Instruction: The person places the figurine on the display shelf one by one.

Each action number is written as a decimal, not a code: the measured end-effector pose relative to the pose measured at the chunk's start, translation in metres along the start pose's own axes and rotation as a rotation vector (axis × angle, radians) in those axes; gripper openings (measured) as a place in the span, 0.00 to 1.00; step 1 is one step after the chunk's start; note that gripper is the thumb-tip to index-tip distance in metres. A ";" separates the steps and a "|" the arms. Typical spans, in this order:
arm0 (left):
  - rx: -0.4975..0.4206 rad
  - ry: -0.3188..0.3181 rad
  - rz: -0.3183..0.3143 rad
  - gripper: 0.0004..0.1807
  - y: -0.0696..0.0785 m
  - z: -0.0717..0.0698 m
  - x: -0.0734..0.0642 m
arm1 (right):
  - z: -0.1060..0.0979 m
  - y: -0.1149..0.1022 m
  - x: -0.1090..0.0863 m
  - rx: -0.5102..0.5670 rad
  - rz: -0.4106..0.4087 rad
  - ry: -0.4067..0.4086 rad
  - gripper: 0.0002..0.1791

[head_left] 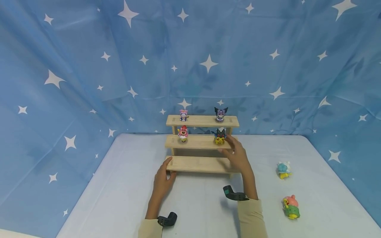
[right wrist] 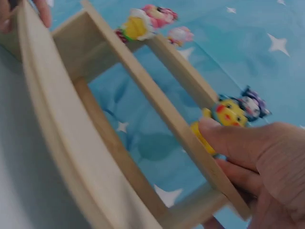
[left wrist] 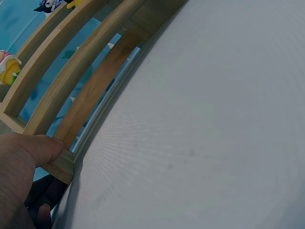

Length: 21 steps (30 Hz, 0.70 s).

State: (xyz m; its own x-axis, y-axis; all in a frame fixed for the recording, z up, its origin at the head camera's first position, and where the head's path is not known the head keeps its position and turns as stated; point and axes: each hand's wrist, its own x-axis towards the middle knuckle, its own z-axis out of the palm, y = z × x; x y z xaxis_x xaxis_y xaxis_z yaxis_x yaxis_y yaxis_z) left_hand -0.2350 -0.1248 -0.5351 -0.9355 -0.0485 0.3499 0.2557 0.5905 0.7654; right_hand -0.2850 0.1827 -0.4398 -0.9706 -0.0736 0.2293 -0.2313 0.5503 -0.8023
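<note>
A three-tier wooden display stand [head_left: 196, 163] stands at the back of the white table. My left hand [head_left: 163, 180] grips the left end of its lowest tier, with the thumb on the near side [left wrist: 47, 150]. My right hand [head_left: 238, 157] is at the right end of the middle tier, its index finger beside a yellow figurine in a black hood [head_left: 220, 138]. That figurine stands upright on the tier. In the right wrist view the thumb overlaps the yellow figurine [right wrist: 228, 114], while the head view has the thumb lower, by the tier's front edge.
A pink figurine with a red hat [head_left: 183, 134] stands at the middle tier's left. Up top are a small pink-and-white figurine [head_left: 183, 115] and a black-eared purple one [head_left: 220, 115]. A blue-white figurine [head_left: 284, 169] and a pink-green one [head_left: 291, 207] lie right. Behind hangs a starry blue cloth [head_left: 190, 49].
</note>
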 end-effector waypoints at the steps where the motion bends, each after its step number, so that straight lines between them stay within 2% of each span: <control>1: -0.003 -0.003 -0.006 0.37 0.000 0.000 0.000 | -0.002 0.001 -0.001 0.005 -0.005 -0.015 0.44; 6: -0.015 -0.010 -0.017 0.37 0.001 -0.002 0.001 | -0.010 0.005 -0.001 0.042 -0.043 -0.053 0.42; 13: -0.013 -0.013 -0.015 0.37 0.002 -0.002 0.001 | -0.015 0.012 -0.002 0.109 -0.046 -0.066 0.40; 17: -0.012 -0.011 -0.014 0.37 0.002 -0.001 0.000 | -0.019 0.012 -0.006 0.149 -0.065 -0.062 0.35; 21: -0.008 -0.012 -0.020 0.37 0.000 -0.001 -0.001 | -0.024 0.003 -0.012 0.160 -0.086 -0.034 0.28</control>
State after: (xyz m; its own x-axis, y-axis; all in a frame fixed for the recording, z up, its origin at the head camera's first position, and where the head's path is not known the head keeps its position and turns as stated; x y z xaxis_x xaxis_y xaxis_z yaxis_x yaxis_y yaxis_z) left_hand -0.2341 -0.1253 -0.5349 -0.9433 -0.0500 0.3281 0.2391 0.5834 0.7762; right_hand -0.2721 0.2053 -0.4313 -0.9477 -0.1445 0.2846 -0.3191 0.4016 -0.8584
